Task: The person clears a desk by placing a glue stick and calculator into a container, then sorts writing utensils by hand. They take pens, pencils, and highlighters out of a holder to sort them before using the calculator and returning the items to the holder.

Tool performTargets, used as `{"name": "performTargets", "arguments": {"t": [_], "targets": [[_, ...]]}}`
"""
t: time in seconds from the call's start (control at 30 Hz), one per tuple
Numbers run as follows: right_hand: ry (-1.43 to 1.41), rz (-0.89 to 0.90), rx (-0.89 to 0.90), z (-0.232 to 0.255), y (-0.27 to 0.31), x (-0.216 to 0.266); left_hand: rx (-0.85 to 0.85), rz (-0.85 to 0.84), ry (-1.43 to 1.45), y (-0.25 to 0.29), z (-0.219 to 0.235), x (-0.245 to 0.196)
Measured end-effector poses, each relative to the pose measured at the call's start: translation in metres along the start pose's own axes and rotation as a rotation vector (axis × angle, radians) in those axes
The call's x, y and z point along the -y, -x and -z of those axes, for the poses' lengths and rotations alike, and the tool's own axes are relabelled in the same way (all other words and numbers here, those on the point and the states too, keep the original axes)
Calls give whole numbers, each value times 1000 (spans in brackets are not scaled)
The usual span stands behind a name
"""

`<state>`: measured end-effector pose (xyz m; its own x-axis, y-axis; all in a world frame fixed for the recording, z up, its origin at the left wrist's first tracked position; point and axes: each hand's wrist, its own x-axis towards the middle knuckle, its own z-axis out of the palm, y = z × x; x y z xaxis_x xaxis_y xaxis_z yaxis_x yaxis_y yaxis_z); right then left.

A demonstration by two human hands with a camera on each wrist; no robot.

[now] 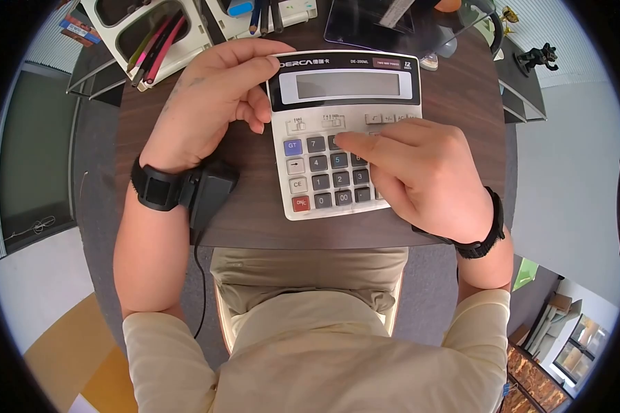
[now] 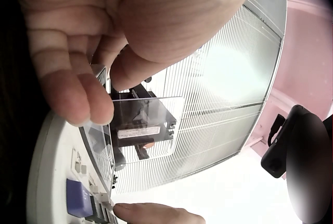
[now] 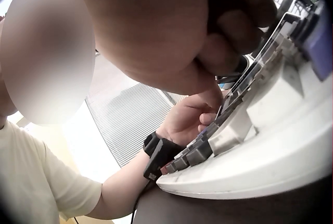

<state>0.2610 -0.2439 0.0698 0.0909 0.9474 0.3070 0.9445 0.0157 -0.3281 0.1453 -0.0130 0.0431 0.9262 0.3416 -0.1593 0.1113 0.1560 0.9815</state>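
The calculator (image 1: 341,131) lies flat near the middle of the dark round surface (image 1: 455,89), just in front of the person. Its long axis runs from six to twelve o'clock, display at the far twelve o'clock end and keys toward the body, so it reads upright to them.

The left hand (image 1: 213,96) steadies it at about ten o'clock, fingers curled over the top left corner beside the display. The right hand (image 1: 420,168) comes in from four o'clock, forefinger stretched onto the upper rows of number keys, the other fingers loosely folded and gripping nothing.

I'd judge this is mid-entry, a key being pressed. The next move calls for lifting that fingertip and placing it squarely on one key only.

At eleven o'clock a tray of pens (image 1: 155,41) sits well apart.
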Motion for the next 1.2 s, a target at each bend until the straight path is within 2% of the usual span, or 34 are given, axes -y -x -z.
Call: {"name": "performTargets", "arguments": {"t": [0.23,0.33,0.63,0.7,0.83,0.93,1.0,1.03,1.1,1.2], "targets": [[-48,15,7,0,0,-1,-3,0,4,0,0,-1],[-61,53,76,3,0,0,-18,-1,-3,1,-1,-2],[2,-2,-30,-4,2,-2,-16,13,-19,1,-3,-4],[-80,17,-55,-1,1,-4,-18,12,-11,1,-2,-4],[-61,55,3,2,3,-6,-15,10,-8,2,-1,-3],[-40,9,24,2,2,-3,-11,9,-5,0,-1,-1],[-91,32,-135,-1,1,-3,-9,7,-4,1,-2,-3],[-92,32,-135,-1,2,-3,-8,4,-2,1,-2,-3],[-35,19,-26,-1,3,-4,-9,3,-6,2,-1,-2],[-57,43,-54,-3,2,-7,0,2,-12,1,0,-2]]}}
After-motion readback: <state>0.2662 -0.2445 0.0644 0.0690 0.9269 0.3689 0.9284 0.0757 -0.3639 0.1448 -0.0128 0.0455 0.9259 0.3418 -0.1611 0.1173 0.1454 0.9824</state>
